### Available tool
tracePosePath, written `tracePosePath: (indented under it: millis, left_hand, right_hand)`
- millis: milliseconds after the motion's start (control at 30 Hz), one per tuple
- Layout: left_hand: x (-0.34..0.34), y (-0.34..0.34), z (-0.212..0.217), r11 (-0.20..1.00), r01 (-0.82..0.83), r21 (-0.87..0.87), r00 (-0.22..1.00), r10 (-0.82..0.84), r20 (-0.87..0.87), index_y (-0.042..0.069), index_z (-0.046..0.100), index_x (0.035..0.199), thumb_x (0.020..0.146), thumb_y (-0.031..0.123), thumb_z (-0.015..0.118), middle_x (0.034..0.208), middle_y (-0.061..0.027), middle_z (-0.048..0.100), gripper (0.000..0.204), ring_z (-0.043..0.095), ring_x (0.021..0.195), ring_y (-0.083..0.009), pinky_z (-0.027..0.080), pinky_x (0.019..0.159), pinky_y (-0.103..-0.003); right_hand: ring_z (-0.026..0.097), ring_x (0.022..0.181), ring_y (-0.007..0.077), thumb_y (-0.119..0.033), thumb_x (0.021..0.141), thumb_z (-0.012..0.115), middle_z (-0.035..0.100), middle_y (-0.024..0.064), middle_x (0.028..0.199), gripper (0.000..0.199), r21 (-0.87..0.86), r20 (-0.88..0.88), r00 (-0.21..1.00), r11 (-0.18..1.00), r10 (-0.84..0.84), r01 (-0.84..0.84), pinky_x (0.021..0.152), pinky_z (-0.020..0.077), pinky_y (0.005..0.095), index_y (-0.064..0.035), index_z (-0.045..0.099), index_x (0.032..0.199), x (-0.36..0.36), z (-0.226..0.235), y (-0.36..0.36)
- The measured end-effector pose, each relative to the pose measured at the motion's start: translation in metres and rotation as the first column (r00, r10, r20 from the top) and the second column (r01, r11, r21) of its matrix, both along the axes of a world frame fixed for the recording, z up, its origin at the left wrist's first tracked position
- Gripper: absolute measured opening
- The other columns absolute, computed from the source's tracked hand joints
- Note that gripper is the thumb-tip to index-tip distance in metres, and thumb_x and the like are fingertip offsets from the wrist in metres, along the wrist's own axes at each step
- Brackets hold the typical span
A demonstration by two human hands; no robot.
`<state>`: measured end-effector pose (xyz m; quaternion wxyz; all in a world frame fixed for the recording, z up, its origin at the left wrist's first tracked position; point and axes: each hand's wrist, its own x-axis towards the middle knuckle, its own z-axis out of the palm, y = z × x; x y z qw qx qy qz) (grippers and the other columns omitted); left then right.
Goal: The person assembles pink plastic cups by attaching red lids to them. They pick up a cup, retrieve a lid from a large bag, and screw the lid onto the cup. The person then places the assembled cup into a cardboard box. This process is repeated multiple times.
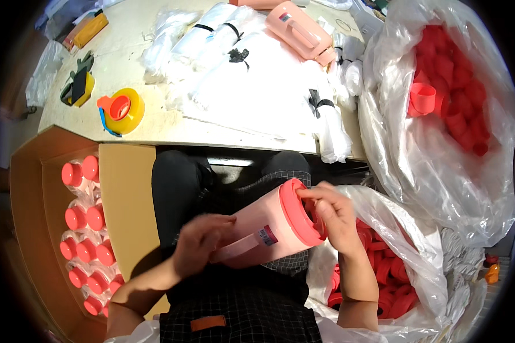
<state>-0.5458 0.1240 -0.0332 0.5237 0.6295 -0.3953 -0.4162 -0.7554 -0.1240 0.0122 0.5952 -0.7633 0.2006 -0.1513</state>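
While the left hand [199,243] grips the pale pink plastic jug [263,228] across the lap, the right hand [332,214] pinches its coral lid [301,212] – seating looks unfinished. Many wrapped jugs [86,240] already fill the cardboard box [126,194]; loose red lids [383,286] remain bagged. A small rectangular label [267,235] sits near the jug's rim.

Open lap space between cardboard box [46,228] at left and clear bag of red lids [395,274] at right, tabletop ahead crowded with plastic bags [252,86], tape dispenser [121,110], pink jug [303,31].
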Motion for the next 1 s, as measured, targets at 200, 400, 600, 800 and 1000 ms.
tracePosePath:
  millis: [200, 400, 600, 800, 1000]
  left_hand:
    - [-0.008, -0.090, 0.086, 0.826, 0.328, -0.459, 0.944, -0.310, 0.117, 0.001, 0.069, 0.091, 0.087, -0.002, 0.058, 0.089, -0.0094, 0.067, 0.012, 0.064, 0.080, -0.0194, 0.050, 0.073, -0.031]
    - [0.034, -0.242, 0.012, 0.818, 0.124, -0.561, 0.835, 0.219, 0.504, 0.006, 0.063, 0.076, 0.071, 0.001, 0.075, 0.069, -0.0068, 0.057, 0.013, 0.054, 0.066, -0.0273, 0.045, 0.062, -0.038]
    - [0.093, -0.305, -0.094, 0.997, 0.040, -0.060, 0.733, 0.011, 0.680, 0.002, 0.065, 0.087, 0.088, 0.010, 0.061, 0.084, -0.0133, 0.062, 0.009, 0.059, 0.083, -0.0361, 0.048, 0.077, -0.043]
    - [0.061, -0.300, -0.046, 1.000, 0.022, -0.019, 0.945, -0.027, -0.327, -0.002, 0.064, 0.093, 0.103, 0.023, 0.052, 0.089, -0.0115, 0.071, 0.029, 0.066, 0.083, -0.0166, 0.052, 0.079, -0.029]
    - [0.017, -0.244, -0.032, 0.997, 0.017, -0.069, 0.866, -0.050, -0.498, -0.003, 0.062, 0.095, 0.103, 0.017, 0.051, 0.090, -0.0141, 0.070, 0.024, 0.067, 0.088, -0.0203, 0.054, 0.082, -0.034]
  right_hand:
    - [0.054, 0.118, 0.0357, -0.020, 0.095, 0.061, 0.057, 0.0209, 0.121, 0.052, -0.055, -0.140, 0.990, 0.998, 0.024, -0.032, 0.103, 0.0409, 0.0380, 0.0015, 0.048, 0.141, 0.019, -0.030, -0.013]
    - [0.058, 0.112, 0.0368, -0.013, 0.088, 0.065, 0.059, 0.0202, 0.119, 0.051, 0.004, -0.124, 0.990, 0.998, 0.067, -0.067, 0.098, 0.0449, 0.0391, -0.0004, 0.052, 0.136, 0.019, -0.028, -0.024]
    - [0.065, 0.095, 0.0272, -0.019, 0.085, 0.073, 0.067, 0.0140, 0.103, 0.042, 0.113, -0.076, 0.997, 0.993, 0.025, -0.017, 0.086, 0.0519, 0.0353, 0.0003, 0.062, 0.121, 0.031, -0.047, -0.042]
    - [0.065, 0.080, 0.0101, -0.008, 0.089, 0.072, 0.071, 0.0084, 0.088, 0.017, 0.076, -0.217, 0.805, 0.813, -0.552, 0.578, 0.076, 0.0529, 0.0270, 0.0028, 0.067, 0.102, 0.068, -0.067, -0.068]
    - [0.067, 0.081, 0.0130, -0.006, 0.088, 0.071, 0.073, 0.0070, 0.092, 0.007, -0.001, -0.051, 0.775, 0.776, -0.630, 0.631, 0.073, 0.0521, 0.0253, -0.0002, 0.070, 0.092, 0.059, -0.091, -0.057]
